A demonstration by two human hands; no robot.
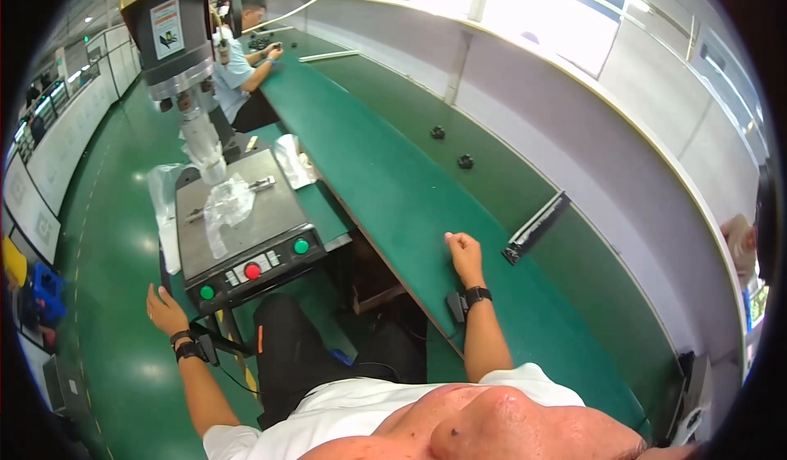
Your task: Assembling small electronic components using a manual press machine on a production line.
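My left hand (166,310) is open, its fingers stretched out beside the near left corner of a bench press machine. It touches nothing that I can see. My right hand (466,260) is over the green work surface (385,189), its fingers curled in. Whatever they may hold is hidden. The machine's control panel (262,265) has a green button (207,293) at the left, a red button (252,271) in the middle and another green button (302,247) at the right. Clear plastic (229,203) and a metal fixture (262,184) lie on its grey plate (266,166).
Above the plate hangs the press head (176,42), with clear plastic around its lower end. Black parts (466,161) and a black bar (537,226) lie along the surface's far side, by a pale partition (525,107). A co-worker (238,66) sits further along the bench.
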